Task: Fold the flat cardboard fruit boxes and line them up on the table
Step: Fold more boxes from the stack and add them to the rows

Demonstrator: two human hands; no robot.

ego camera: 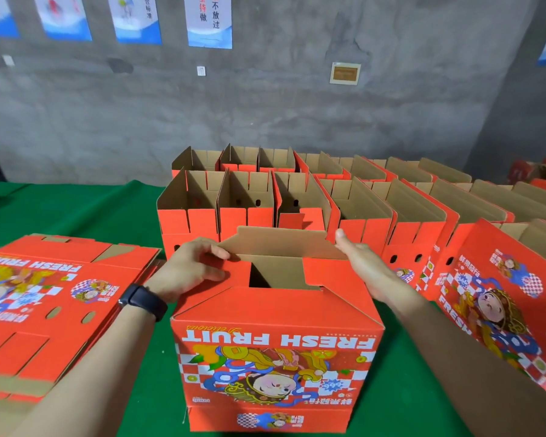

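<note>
A red fruit box [275,354] printed "FRESH FRUIT" stands upside down on the green table [85,209] in front of me, its bottom flaps partly folded in. My left hand [189,266] pinches the left flap and the brown far flap at the box's left corner. At the right end of that far flap my right hand [360,263] lies flat, fingers straight. A stack of flat boxes [54,304] lies to the left.
Two rows of folded open boxes [249,200] stand behind, running to the right along the table. Another printed box [501,298] leans at the right. A grey concrete wall [265,105] with posters rises behind the table.
</note>
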